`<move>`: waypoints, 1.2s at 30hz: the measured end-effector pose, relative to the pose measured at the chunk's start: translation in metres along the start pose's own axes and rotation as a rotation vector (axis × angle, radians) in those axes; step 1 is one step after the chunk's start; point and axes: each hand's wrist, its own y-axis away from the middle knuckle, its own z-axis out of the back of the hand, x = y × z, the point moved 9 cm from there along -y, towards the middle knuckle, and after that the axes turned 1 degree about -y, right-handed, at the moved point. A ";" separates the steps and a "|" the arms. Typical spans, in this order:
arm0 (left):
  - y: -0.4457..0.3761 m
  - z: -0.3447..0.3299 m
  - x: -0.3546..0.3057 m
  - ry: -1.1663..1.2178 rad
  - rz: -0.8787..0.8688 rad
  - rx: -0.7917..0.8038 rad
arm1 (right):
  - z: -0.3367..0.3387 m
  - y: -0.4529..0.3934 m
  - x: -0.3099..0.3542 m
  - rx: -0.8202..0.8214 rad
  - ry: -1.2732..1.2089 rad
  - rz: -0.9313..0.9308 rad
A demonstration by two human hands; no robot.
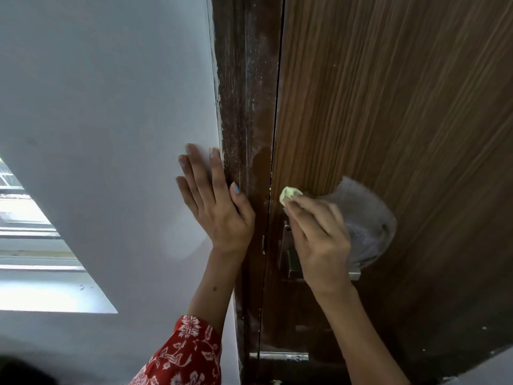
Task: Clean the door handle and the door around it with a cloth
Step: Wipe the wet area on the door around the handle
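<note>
A brown wood-grain door (pixel 388 107) fills the right side. Its metal handle (pixel 294 259) sits low on the door's left edge, mostly hidden behind my right hand (pixel 319 237). That hand is closed on a cloth (pixel 369 218), grey and blurred to the right, with a pale yellow-green tip (pixel 288 194) sticking out past the fingers. The cloth presses on the door just above the handle. My left hand (pixel 213 198) lies flat with fingers spread on the white wall (pixel 111 107), its thumb against the dark door frame (pixel 244 120).
The dark frame is streaked with white dust or paint. A bright window (pixel 33 245) opens at the lower left. A metal plate (pixel 280 356) crosses the door gap near the bottom. A red floral sleeve (pixel 186 354) covers my left forearm.
</note>
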 end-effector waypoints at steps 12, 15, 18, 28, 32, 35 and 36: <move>0.000 0.000 0.001 0.020 -0.003 -0.002 | -0.001 0.006 -0.004 -0.013 0.008 -0.063; 0.000 0.001 0.000 0.016 -0.008 -0.006 | -0.010 0.005 0.007 0.039 0.009 -0.029; 0.001 0.001 0.001 0.023 -0.002 -0.002 | -0.006 0.011 0.003 0.060 0.013 -0.044; -0.001 0.002 0.000 0.006 -0.001 0.002 | 0.012 0.011 -0.009 0.037 0.032 -0.133; -0.004 0.007 -0.010 0.021 -0.024 -0.002 | 0.010 0.004 -0.004 0.028 -0.024 -0.130; -0.010 0.004 -0.020 0.052 -0.074 0.004 | -0.005 0.013 0.002 0.136 -0.010 -0.078; -0.011 0.000 -0.022 0.048 -0.086 0.023 | 0.000 0.016 -0.003 0.110 0.000 -0.096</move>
